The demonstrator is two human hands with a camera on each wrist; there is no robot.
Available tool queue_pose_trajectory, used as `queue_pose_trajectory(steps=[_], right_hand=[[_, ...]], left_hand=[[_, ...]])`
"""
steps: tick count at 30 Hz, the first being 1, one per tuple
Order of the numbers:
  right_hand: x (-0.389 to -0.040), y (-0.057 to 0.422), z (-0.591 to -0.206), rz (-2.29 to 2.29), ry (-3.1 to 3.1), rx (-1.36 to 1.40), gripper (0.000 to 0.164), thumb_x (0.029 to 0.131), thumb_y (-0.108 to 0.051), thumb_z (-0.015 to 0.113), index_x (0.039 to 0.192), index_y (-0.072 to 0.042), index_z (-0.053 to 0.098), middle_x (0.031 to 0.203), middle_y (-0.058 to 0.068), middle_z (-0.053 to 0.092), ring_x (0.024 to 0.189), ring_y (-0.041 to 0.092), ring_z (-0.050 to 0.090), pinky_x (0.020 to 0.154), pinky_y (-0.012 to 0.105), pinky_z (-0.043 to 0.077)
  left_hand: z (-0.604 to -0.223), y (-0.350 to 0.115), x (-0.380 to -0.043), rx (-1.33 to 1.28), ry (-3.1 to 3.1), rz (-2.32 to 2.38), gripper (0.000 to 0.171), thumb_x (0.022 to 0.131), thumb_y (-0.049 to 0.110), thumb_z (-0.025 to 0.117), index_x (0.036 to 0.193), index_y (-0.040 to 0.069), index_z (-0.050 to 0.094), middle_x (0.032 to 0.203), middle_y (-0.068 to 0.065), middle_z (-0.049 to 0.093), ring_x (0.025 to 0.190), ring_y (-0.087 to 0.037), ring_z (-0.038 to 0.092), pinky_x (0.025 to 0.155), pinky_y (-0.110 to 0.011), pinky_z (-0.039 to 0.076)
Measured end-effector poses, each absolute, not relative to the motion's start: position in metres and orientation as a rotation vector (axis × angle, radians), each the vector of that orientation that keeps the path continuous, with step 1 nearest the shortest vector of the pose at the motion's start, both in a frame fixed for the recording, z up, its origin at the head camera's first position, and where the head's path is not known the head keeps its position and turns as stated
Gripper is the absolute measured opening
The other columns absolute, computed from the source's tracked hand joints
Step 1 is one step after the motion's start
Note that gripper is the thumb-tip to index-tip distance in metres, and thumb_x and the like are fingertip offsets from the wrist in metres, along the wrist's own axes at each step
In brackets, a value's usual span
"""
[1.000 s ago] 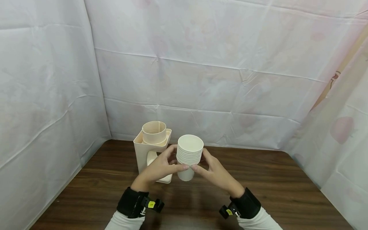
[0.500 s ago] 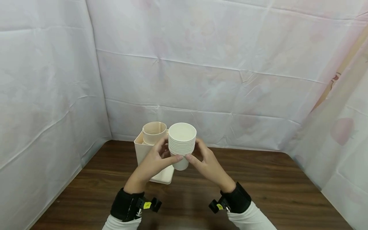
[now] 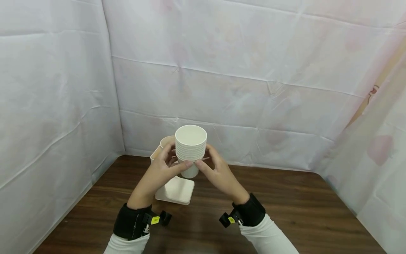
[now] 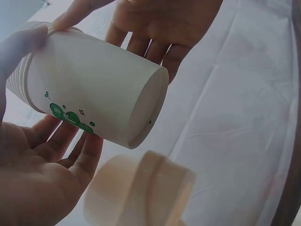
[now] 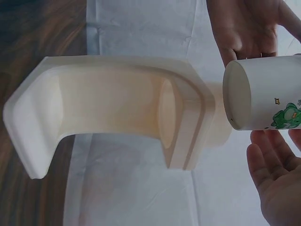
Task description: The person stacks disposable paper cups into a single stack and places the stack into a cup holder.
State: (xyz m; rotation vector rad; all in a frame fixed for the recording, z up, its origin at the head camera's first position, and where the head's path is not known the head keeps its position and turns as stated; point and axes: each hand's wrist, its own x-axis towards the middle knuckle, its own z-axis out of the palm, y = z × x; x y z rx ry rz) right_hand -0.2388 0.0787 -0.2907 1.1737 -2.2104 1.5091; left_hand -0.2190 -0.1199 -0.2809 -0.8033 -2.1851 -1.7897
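A stack of white paper cups (image 3: 191, 151) is held upright above the table, rims facing up. My left hand (image 3: 158, 168) grips its left side and my right hand (image 3: 219, 173) its right, both thumbs meeting at the front below the stacked rims. In the left wrist view, the outermost cup (image 4: 99, 80) has a green cartoon print near its base. Just behind and left of the cups stands a cream plastic stand (image 5: 113, 92) with a C-shaped profile. A round tube (image 3: 166, 141) rises from its top, partly hidden by my left hand and the cups.
The stand's flat square base (image 3: 177, 192) rests on the dark wood table (image 3: 272, 201). White patterned cloth (image 3: 228, 91) hangs behind the table and along both sides. Black bands with small cameras (image 3: 131, 222) wrap both wrists.
Both hands have raised the cup stack and carried it left, to where it overlaps the stand's top in the head view. The grip is the same, and the stand has stayed put.
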Motion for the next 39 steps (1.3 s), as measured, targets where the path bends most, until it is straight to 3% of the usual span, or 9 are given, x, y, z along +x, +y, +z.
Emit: queue_pose_trajectory(steps=[8, 14, 25, 32, 39], right_hand=[[-0.254, 0.06, -0.274, 1.463, -2.175, 1.148, 0.048, 0.098, -0.024, 0.047, 0.141, -0.01, 0.031, 0.126, 0.011, 0.05, 0.107, 0.018, 0.05, 0.084, 0.039, 0.052], [-0.264, 0.05, -0.262, 1.434, -2.152, 1.171, 0.049, 0.099, -0.028, 0.045, 0.141, -0.007, 0.031, 0.125, 0.012, 0.05, 0.108, 0.017, 0.05, 0.085, 0.041, 0.051], [-0.277, 0.036, -0.245, 1.433, -2.16, 1.162, 0.047, 0.099, -0.028, 0.043, 0.14, -0.009, 0.031, 0.128, 0.01, 0.05, 0.109, 0.014, 0.05, 0.089, 0.04, 0.049], [-0.289, 0.03, -0.25, 1.437, -2.2, 1.172, 0.05, 0.099, -0.029, 0.044, 0.141, -0.008, 0.028, 0.129, 0.014, 0.049, 0.111, 0.017, 0.05, 0.092, 0.042, 0.047], [-0.303, 0.027, -0.267, 1.441, -2.24, 1.166, 0.052, 0.098, -0.024, 0.047, 0.142, -0.004, 0.027, 0.121, 0.016, 0.054, 0.107, 0.019, 0.052, 0.088, 0.041, 0.049]], left_hand=[[-0.267, -0.133, -0.233, -0.752, -2.163, -1.777, 0.062, 0.086, 0.019, 0.067, 0.139, 0.016, 0.033, 0.129, -0.009, 0.046, 0.117, -0.019, 0.045, 0.103, -0.048, 0.035], [-0.267, -0.144, -0.257, -0.765, -2.117, -1.747, 0.06, 0.086, 0.023, 0.067, 0.137, 0.021, 0.036, 0.127, -0.004, 0.048, 0.114, -0.017, 0.048, 0.099, -0.047, 0.038], [-0.25, -0.157, -0.276, -0.767, -2.133, -1.723, 0.063, 0.086, 0.026, 0.067, 0.14, 0.02, 0.034, 0.128, -0.011, 0.047, 0.111, -0.023, 0.051, 0.094, -0.048, 0.042], [-0.254, -0.164, -0.29, -0.739, -2.172, -1.698, 0.067, 0.085, 0.03, 0.068, 0.141, 0.022, 0.031, 0.127, -0.009, 0.046, 0.111, -0.023, 0.051, 0.093, -0.05, 0.042], [-0.263, -0.165, -0.294, -0.691, -2.274, -1.649, 0.068, 0.087, 0.029, 0.066, 0.141, 0.014, 0.028, 0.129, -0.013, 0.044, 0.115, -0.024, 0.047, 0.098, -0.051, 0.039]])
